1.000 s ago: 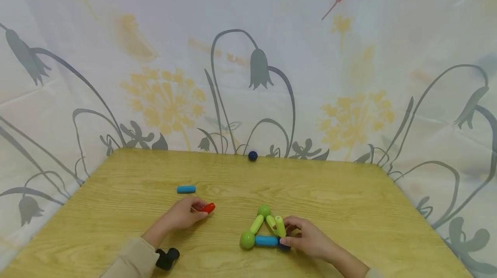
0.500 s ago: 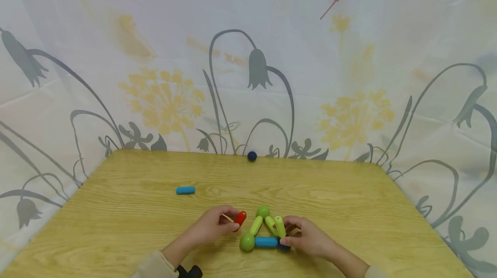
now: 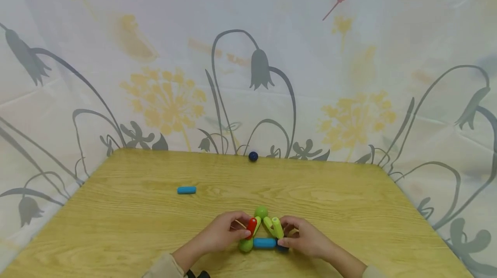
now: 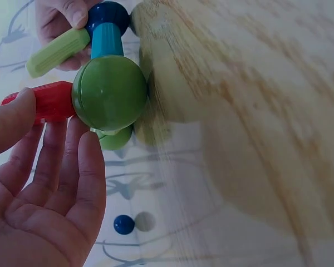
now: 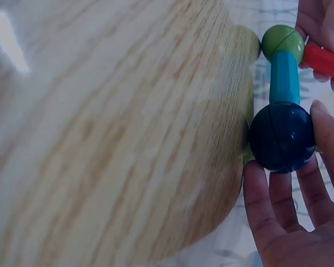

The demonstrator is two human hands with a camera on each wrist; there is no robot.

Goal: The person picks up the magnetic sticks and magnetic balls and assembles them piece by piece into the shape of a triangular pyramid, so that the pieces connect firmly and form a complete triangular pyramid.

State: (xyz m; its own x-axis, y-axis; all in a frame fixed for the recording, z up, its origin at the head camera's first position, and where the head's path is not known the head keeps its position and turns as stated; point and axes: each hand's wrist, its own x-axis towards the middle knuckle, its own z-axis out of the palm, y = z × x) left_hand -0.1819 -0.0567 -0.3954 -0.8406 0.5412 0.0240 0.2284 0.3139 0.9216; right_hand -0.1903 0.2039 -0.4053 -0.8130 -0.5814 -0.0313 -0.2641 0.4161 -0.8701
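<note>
My left hand (image 3: 223, 231) pinches a red toy building rod (image 4: 54, 101) between thumb and fingers. One end of the rod meets the near-left green ball (image 4: 112, 93), and the rod stands up at a tilt. My right hand (image 3: 304, 237) holds the dark blue ball (image 5: 282, 136) at the triangle's near-right corner. From that ball a yellow-green rod (image 3: 277, 227) slants upward. A blue rod (image 3: 265, 243) joins these two near balls. At the far corner sits another green ball (image 3: 261, 212), with yellow-green rods along both sides, partly covered by the hands.
A loose blue rod (image 3: 187, 190) lies on the wooden table (image 3: 136, 217), left of the triangle. Near the back edge rests a second dark blue ball (image 3: 253, 156). A flower-patterned cloth (image 3: 178, 54) hangs behind the table.
My left hand has carried the red rod rightward to the near-left green ball and tilted it upright. The right hand stays at the dark blue ball.
</note>
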